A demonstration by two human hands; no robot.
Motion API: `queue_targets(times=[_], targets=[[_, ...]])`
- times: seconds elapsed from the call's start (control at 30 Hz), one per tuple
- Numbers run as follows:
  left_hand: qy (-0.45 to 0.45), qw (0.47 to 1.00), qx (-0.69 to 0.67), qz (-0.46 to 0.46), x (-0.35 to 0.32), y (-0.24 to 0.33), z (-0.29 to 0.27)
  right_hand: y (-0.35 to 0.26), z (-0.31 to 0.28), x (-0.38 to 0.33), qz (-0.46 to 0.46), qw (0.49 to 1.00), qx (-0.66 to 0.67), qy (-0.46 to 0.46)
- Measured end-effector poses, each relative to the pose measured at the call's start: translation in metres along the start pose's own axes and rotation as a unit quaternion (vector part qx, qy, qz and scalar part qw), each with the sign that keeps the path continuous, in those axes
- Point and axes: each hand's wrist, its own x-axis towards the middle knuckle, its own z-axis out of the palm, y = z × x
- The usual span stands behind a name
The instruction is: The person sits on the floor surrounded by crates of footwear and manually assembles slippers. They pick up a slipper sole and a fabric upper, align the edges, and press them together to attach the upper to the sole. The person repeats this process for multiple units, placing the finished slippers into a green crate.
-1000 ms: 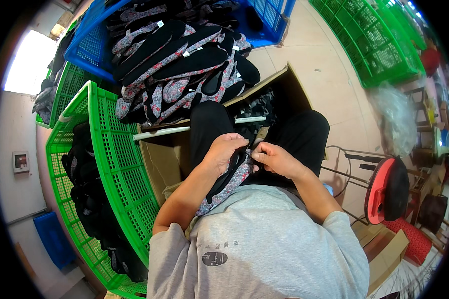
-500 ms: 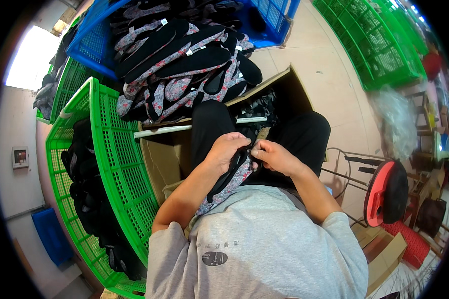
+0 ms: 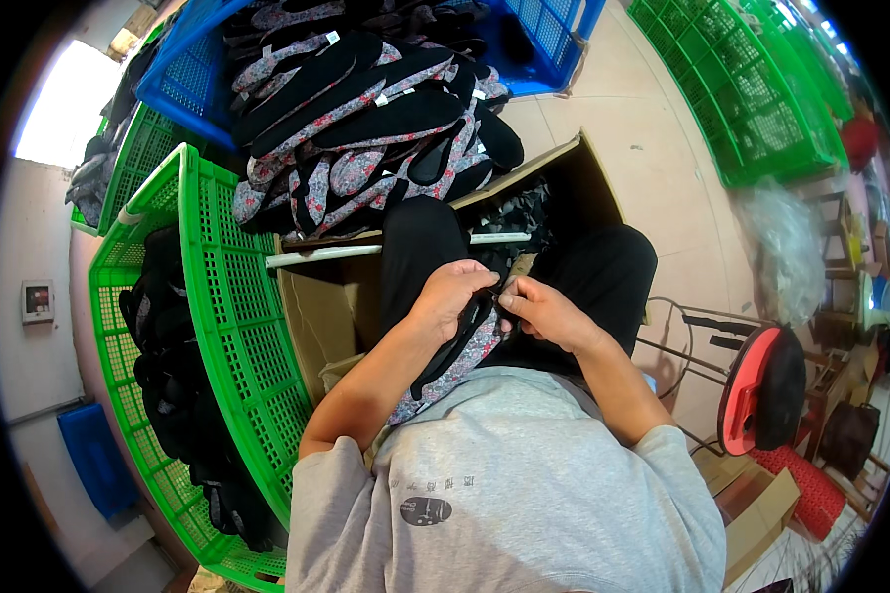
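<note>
A slipper with grey-and-red floral fabric and black lining lies across my lap, its length running down toward my grey shirt. My left hand grips its upper end, thumb and fingers pinched at the black edge. Close beside it, my right hand is closed in a pinch at the same end of the slipper. What sits between the right fingertips is too small to make out. Below the hands, between my black-trousered knees, an open cardboard box holds dark scraps.
A white bar crosses the box. Ahead, many similar slippers heap up before a blue crate. At left stands a green crate of black items. Right are green crates and a red-and-black round-seat stool.
Both hands stay at the slipper's upper end with barely any movement. The whole view has shifted very slightly.
</note>
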Motion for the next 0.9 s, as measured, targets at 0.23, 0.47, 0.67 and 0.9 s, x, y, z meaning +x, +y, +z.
queue_targets(times=[0.23,0.47,0.67,0.9], targets=[[-0.009,1.000,0.001,-0.003,0.002,-0.001,-0.003,-0.001,0.001,-0.002,-0.001,1.000,0.002,0.003],[-0.007,1.000,0.010,0.002,0.002,-0.003,-0.003,0.004,0.000,0.007,-0.029,0.998,-0.062,-0.014],[-0.016,1.000,0.017,0.008,0.006,-0.005,-0.008,0.002,0.003,0.009,-0.041,0.999,-0.034,-0.008],[-0.009,1.000,0.027,0.014,0.004,-0.004,-0.005,0.007,0.009,0.010,-0.045,0.999,0.005,0.001]])
